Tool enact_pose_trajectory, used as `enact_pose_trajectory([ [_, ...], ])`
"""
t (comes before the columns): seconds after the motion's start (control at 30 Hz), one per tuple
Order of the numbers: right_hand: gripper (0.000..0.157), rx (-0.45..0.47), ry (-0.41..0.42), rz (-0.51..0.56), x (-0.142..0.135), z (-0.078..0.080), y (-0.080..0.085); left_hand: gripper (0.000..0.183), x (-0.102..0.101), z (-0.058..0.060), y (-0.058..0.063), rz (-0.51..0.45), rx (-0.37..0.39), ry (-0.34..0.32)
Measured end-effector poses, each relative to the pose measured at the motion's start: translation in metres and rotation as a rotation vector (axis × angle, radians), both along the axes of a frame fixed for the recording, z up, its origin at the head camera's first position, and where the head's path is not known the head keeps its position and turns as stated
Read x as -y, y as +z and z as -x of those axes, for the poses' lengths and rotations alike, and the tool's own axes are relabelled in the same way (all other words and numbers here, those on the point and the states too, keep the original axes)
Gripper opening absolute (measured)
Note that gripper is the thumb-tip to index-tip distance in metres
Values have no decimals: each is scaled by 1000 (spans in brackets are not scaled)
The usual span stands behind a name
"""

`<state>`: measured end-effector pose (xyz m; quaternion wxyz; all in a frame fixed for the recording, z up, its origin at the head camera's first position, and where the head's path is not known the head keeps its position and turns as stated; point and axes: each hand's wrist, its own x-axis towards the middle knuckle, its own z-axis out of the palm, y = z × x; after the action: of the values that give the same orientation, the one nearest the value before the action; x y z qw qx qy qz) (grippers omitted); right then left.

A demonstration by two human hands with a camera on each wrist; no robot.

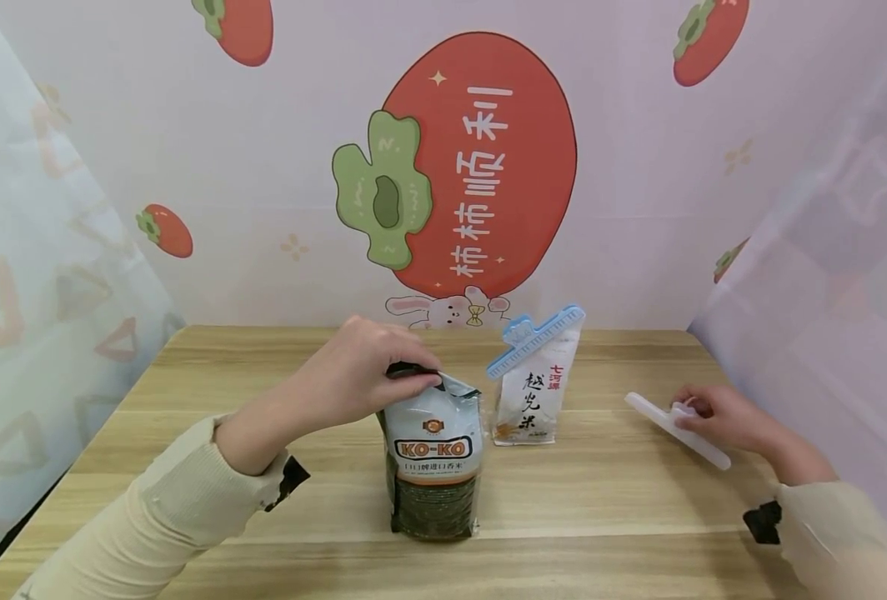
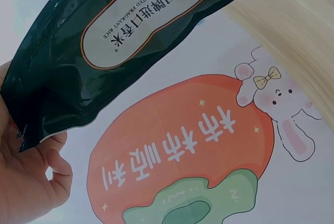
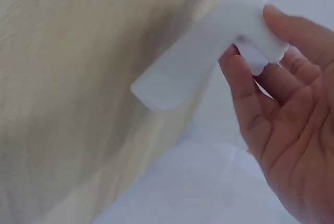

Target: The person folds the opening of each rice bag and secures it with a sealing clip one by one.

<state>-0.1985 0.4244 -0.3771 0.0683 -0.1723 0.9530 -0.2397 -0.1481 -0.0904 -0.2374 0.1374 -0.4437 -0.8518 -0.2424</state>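
Observation:
A green and white KO-KO rice bag [image 1: 436, 467] stands upright on the table, left of centre. My left hand [image 1: 372, 362] pinches its top edge between thumb and fingers; the left wrist view shows the bag's dark green side [image 2: 62, 62] running up to the hand [image 2: 31, 177]. Over at the right, my right hand [image 1: 721, 421] grips a white bag clip [image 1: 679, 432] by its handle tabs. In the right wrist view the long bar of the clip [image 3: 182, 62] points away from the thumb and fingers [image 3: 292, 93], close over the wood.
Behind and right of the KO-KO bag stands a smaller white rice bag [image 1: 537, 400] with a blue clip [image 1: 535, 340] slanting across its top. The wooden table [image 1: 323, 533] ends at a printed backdrop [image 1: 278, 167], with pale cloth sheets on both sides.

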Motion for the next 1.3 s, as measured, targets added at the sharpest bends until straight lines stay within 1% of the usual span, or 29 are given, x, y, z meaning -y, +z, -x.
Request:
enact_pose_trajectory([
  [0.13,18,63,75,51,10,-6,12,8,0,0,-1,-3,-2,-2],
  [0.23,18,81,140,83,19,-11,23,8,1,1,-2,-5,0,0],
  [0.4,14,58,252,141,37,-18,36,9,1,1,-2,-14,17,2],
  [0.47,13,30,280,147,43,-20,39,9,1,1,-2,-17,26,4],
  [0.53,13,9,291,147,49,-22,43,9,1,1,-3,-17,27,6],
  [0.73,17,-87,291,122,74,-29,55,9,1,4,-4,-14,21,6],
  [0.87,18,-135,296,133,93,-34,65,9,0,3,-2,-17,27,5],
  [0.9,18,-138,294,141,98,-35,67,9,1,4,-3,-16,29,5],
  [1.0,17,-107,297,196,110,-38,73,9,1,3,-2,-15,38,7],
  [1.13,20,-77,346,287,124,-41,78,9,1,3,-2,-13,49,10],
  [1.2,21,-86,367,321,130,-42,79,9,0,3,-2,-14,50,10],
  [1.3,22,-123,387,354,140,-44,81,9,0,3,-3,-17,44,10],
])
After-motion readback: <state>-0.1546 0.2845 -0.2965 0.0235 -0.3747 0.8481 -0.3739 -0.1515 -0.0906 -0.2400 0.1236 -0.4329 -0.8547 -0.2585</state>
